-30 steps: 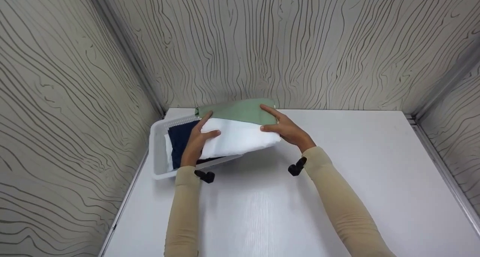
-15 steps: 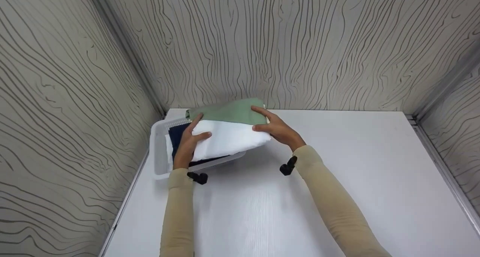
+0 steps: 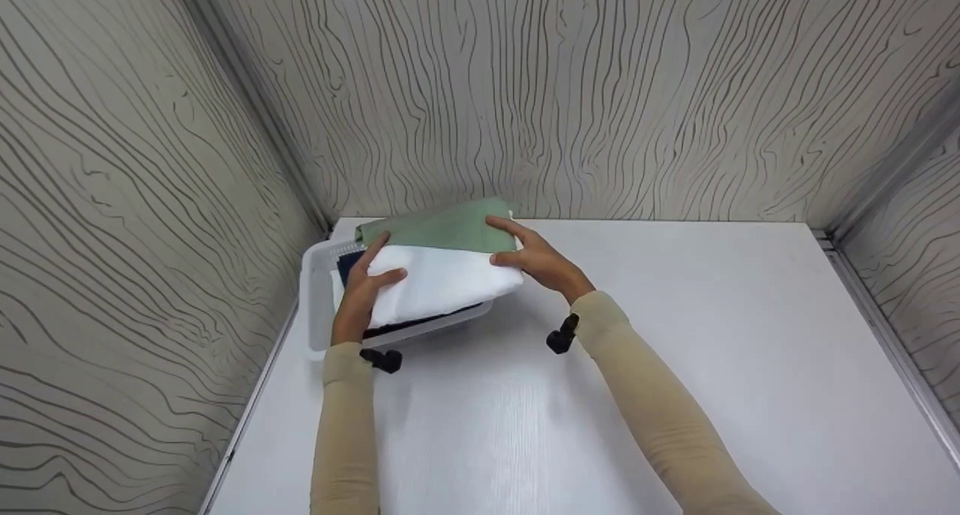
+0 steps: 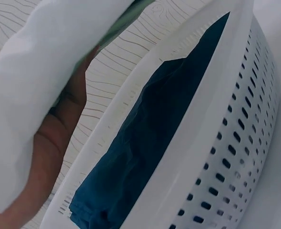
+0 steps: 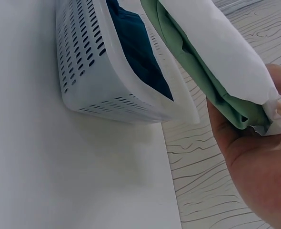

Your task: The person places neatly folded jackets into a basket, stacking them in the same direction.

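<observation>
Both my hands hold one folded cloth bundle, green along the far side (image 3: 442,228) and white along the near side (image 3: 442,286). The left hand (image 3: 360,297) grips its left end, thumb over the white part. At the opposite end, the right hand (image 3: 546,266) pinches it between thumb and fingers. In the right wrist view the green layer (image 5: 197,67) lies under the white one. The bundle is held over a white perforated basket (image 4: 240,124). Inside the basket lies a folded navy cloth (image 4: 135,138), mostly hidden from the head view.
A white cloth edge (image 3: 337,293) shows beside the navy cloth at the basket's left. The basket stands at the left back of a white table (image 3: 675,335). Wood-pattern panels rise behind (image 3: 562,94) and to the left (image 3: 135,245). Black devices (image 3: 384,360) sit on both wrists.
Both hands have moved left and slightly toward the near side with the folded bundle, which now covers more of the basket and navy cloth. The basket has stayed in place.
</observation>
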The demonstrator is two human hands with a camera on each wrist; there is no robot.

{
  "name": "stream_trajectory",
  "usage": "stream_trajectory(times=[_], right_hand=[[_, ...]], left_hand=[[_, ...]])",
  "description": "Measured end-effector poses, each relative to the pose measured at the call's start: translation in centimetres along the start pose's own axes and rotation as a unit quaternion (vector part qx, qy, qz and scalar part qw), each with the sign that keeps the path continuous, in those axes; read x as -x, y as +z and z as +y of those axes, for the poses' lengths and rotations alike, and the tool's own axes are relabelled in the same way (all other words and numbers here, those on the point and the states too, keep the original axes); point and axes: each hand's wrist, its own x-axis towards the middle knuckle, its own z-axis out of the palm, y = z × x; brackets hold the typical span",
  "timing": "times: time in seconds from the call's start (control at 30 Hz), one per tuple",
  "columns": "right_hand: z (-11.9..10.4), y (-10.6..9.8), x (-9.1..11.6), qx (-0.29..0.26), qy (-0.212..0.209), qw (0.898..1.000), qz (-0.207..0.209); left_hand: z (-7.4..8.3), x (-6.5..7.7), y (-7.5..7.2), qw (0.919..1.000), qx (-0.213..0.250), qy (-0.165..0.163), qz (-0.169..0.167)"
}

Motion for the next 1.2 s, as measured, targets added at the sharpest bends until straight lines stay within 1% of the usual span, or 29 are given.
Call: stream_trajectory(times=[0.23, 0.3, 0.47, 0.57, 0.83, 1.0, 1.2], right_hand=[[-0.3, 1.1, -0.5, 0.012, 0.002, 1.0, -0.002], [-0.3, 1.4, -0.7, 0.012, 0.002, 1.0, -0.005], [-0.5, 2.2, -1.1, 0.01, 0.001, 1.0, -0.015], [-0.7, 2.7, -1.3, 0.015, -0.002, 1.0, -0.013], [-1.0, 4.2, -1.9, 0.011, -0.011, 1.0, -0.008], [-0.7, 5.3, -2.5, 0.02, -0.014, 1.0, 0.017], [-0.3, 6.4, -2.9, 0.036, -0.003, 0.999, 0.04]], left_hand=[[0.0, 0.4, -1.2, 0.9998, -0.013, -0.007, 0.016], [0.0, 0.6, -1.6, 0.9997, -0.019, -0.008, 0.016], [-0.1, 1.1, -2.6, 0.999, -0.032, -0.021, 0.022], [-0.1, 1.2, -3.0, 0.9987, -0.031, -0.03, 0.028], [-0.3, 1.0, -3.8, 0.9985, -0.027, -0.029, 0.039], [-0.5, 1.0, -4.0, 0.9975, -0.024, -0.028, 0.059], [-1.0, 1.2, -3.8, 0.9956, -0.038, -0.027, 0.082]])
